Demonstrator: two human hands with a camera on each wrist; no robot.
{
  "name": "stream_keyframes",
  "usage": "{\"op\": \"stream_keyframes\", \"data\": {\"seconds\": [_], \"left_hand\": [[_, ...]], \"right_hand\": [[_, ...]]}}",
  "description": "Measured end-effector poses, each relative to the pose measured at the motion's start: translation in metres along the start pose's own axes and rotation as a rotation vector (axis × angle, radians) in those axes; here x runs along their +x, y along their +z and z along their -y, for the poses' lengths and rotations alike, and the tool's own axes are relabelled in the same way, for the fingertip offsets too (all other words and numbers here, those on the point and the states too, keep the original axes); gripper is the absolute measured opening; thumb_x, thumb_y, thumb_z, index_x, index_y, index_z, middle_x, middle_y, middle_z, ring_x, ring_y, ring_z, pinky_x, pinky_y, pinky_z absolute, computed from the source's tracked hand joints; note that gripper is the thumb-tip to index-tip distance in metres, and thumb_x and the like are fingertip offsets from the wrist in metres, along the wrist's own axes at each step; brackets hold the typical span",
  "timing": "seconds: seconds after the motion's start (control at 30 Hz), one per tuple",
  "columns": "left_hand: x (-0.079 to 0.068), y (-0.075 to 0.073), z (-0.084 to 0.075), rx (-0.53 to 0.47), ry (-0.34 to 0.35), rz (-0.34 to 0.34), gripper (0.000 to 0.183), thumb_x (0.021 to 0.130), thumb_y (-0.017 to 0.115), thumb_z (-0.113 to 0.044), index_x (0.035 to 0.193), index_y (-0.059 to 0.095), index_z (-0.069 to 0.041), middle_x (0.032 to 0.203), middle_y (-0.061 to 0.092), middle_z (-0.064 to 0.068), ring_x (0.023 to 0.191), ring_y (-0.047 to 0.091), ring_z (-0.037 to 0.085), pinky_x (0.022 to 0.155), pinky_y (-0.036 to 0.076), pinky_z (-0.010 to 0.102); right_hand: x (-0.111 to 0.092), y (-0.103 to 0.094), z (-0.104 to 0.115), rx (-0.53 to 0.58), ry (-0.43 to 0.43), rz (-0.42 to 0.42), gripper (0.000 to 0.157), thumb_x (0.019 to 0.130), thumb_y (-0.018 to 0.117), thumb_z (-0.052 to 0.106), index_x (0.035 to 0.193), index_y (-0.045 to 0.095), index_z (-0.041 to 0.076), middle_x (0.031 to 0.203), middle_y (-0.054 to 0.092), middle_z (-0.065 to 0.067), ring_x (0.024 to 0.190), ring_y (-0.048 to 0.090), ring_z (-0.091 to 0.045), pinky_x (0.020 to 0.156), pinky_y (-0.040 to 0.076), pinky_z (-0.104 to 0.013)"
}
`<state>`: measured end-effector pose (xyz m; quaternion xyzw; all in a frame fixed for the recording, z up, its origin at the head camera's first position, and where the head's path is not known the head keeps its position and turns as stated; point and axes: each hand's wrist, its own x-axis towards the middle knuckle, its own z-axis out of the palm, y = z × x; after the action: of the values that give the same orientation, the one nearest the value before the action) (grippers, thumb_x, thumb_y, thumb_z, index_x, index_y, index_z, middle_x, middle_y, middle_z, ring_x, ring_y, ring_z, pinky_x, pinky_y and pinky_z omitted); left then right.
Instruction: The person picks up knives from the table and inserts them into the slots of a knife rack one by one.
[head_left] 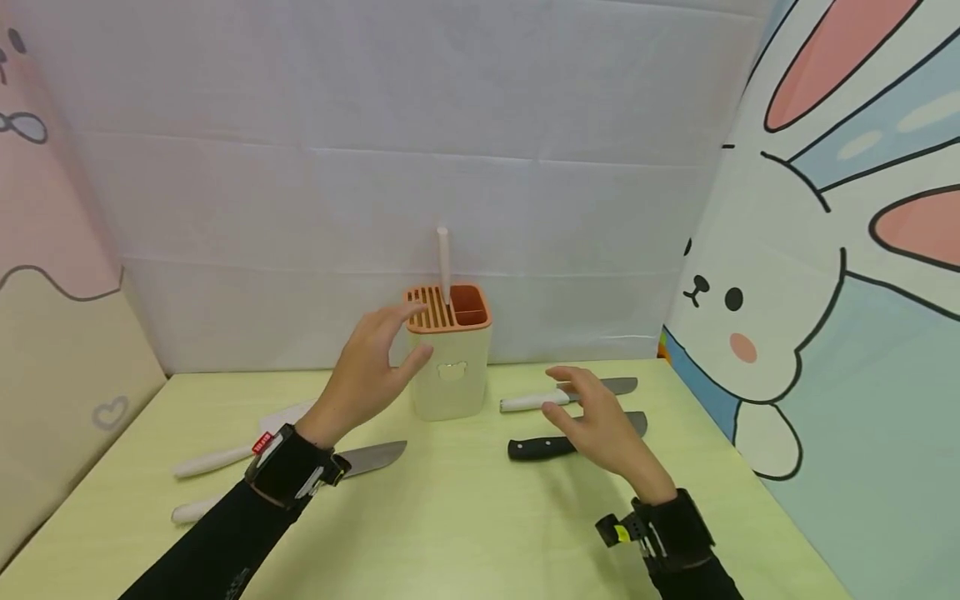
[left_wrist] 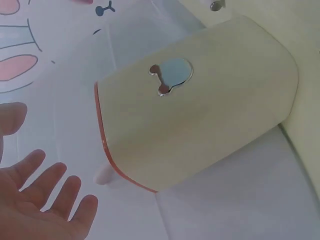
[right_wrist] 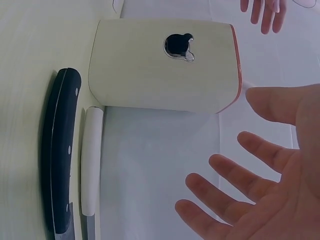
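A cream knife block [head_left: 450,383] with an orange slotted top stands at the back of the table, a white handle [head_left: 444,258] sticking up from it. My left hand [head_left: 367,362] is in front of the block's left side, fingers spread and holding nothing. Over the knives on the right, my right hand [head_left: 603,425] hangs with fingers apart and nothing in them. Below it lie a black-handled knife [head_left: 540,448] and a white-handled knife [head_left: 534,402], their blades partly hidden by the hand. In the right wrist view, both handles show beside the knife block [right_wrist: 150,70].
Left of the block lie a white-handled knife [head_left: 375,458], partly covered by my left arm, and another white-handled tool [head_left: 213,461] with a pale blade. A white sheet [head_left: 225,208] hangs behind the table [head_left: 420,533]. Printed cartoon panels stand at both sides.
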<state>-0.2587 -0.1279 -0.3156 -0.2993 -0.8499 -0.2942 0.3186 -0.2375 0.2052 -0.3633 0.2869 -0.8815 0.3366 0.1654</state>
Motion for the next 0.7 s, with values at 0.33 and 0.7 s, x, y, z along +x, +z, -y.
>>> {"op": "stream_keyframes", "data": {"seconds": [0.33,0.7], "left_hand": [[-0.056,0.018,0.005,0.011,-0.03,0.026,0.059,0.09,0.066,-0.037,0.14,0.045,-0.015,0.143,0.042,0.005,0.13,0.034,0.027,0.102,0.034,0.053],[-0.091,0.042,0.009,0.011,-0.029,0.107,0.064,0.09,0.065,-0.043,0.144,0.041,-0.016,0.147,0.038,0.009,0.133,0.031,0.028,0.1,0.03,0.062]], "right_hand": [[-0.003,0.0,-0.001,0.009,0.005,0.108,0.047,0.096,0.061,0.027,0.138,0.044,0.014,0.136,0.047,-0.009,0.116,0.049,-0.027,0.089,0.047,-0.051],[-0.007,0.006,-0.009,-0.052,0.008,0.146,0.05,0.095,0.062,0.026,0.138,0.044,0.01,0.135,0.047,-0.008,0.119,0.046,-0.026,0.092,0.045,-0.048]]}}
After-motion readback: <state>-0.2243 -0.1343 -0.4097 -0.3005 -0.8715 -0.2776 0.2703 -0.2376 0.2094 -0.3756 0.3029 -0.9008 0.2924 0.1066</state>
